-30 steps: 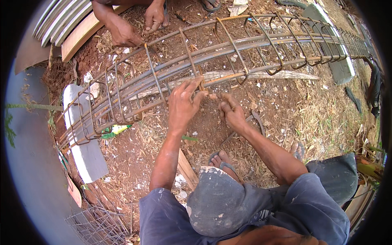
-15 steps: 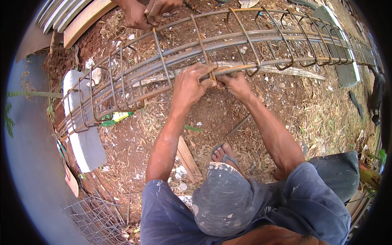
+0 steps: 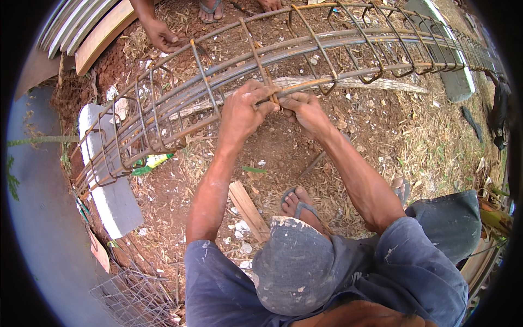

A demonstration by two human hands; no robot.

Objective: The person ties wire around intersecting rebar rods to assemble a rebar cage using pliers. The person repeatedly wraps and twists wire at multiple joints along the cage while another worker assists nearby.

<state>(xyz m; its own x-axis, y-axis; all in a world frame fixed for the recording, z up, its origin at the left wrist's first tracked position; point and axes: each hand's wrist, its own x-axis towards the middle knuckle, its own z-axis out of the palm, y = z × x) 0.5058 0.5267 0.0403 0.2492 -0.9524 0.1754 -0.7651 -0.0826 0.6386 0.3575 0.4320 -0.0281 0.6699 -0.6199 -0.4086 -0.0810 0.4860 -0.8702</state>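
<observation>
A long rusty rebar cage (image 3: 239,71), with square stirrups around its lengthwise bars, stretches across the far side of me. My left hand (image 3: 242,113) is closed around the cage's near bar where a stirrup (image 3: 255,50) crosses it, thumb and fingers pressed at the joint. Just right of that crossing, my right hand (image 3: 306,114) has its fingertips pinched together below the bar. Whatever sits between those fingertips is too small or hidden to make out.
Pale blocks (image 3: 111,185) support the cage at the left, with another block (image 3: 456,76) at the right. A co-worker's hand (image 3: 159,36) is beside the far bar; another hand (image 3: 269,4) is farther back. A wood offcut (image 3: 249,210) and wire mesh (image 3: 133,300) lie nearer.
The co-worker's hands, together at the far bar before, have come apart. My left hand keeps its grip at the crossing; my right hand's fingers have shifted slightly there. The view has shifted slightly.
</observation>
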